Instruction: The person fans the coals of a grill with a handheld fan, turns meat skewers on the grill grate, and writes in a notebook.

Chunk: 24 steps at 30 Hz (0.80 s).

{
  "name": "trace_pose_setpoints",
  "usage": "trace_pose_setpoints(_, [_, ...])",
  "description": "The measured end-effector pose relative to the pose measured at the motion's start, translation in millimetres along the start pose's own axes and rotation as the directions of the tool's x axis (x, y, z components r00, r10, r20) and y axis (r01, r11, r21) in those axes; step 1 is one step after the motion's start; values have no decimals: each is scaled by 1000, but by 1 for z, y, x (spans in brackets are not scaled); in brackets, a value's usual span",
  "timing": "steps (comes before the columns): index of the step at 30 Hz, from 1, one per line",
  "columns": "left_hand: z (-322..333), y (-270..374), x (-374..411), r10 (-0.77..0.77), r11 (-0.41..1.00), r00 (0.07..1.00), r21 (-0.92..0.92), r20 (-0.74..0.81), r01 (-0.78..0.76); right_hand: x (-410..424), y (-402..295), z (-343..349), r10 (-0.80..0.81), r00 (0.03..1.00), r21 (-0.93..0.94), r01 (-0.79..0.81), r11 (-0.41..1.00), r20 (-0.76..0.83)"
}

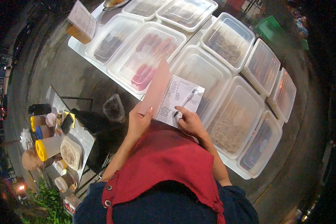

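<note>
A spiral notebook (182,95) lies open in front of me, its ruled page covered in handwriting. My left hand (140,119) grips its pink cover (156,86) near the lower left, thumb on top. At the lower right of the page is my right hand (191,120), index finger extended and the other fingers curled. That fingertip meets a pen (189,97) with a clear barrel, slanting across the paper. Whether the curled fingers grip the pen or the page edge cannot be told. Beyond the notebook, a lidded plastic tub (145,56) holds red and pink skewered food.
Several lidded tubs, one with pale skewers (229,131), crowd a white table (235,165). A menu stand (82,22) occupies its far left corner. Left of me, a side table (84,134) bears jars (48,147) and a phone (67,123). A plastic bag (114,107) hangs nearby.
</note>
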State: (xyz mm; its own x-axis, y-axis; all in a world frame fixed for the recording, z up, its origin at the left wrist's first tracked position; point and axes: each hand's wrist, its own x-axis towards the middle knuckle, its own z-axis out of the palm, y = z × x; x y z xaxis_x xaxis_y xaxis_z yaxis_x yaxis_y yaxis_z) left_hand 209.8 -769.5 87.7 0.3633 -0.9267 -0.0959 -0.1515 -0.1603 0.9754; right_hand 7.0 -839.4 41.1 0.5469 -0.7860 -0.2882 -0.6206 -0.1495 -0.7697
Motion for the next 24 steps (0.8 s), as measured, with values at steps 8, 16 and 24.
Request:
trace_pose_setpoints(8, [3,1,1,31,999,999,-8,-26,-31,-5,7,8,-53,994,-35,56,998,97])
trace_pose_setpoints(16, [1,6,2,10,994,1000,107,0,-10,0,-3,-5,168,956,174,-128,976,-240])
trace_pose_setpoints(24, [0,-2,1,-49,998,998,-46,-32,47,30,-11,-8,239,936,-139,-281,950,-257])
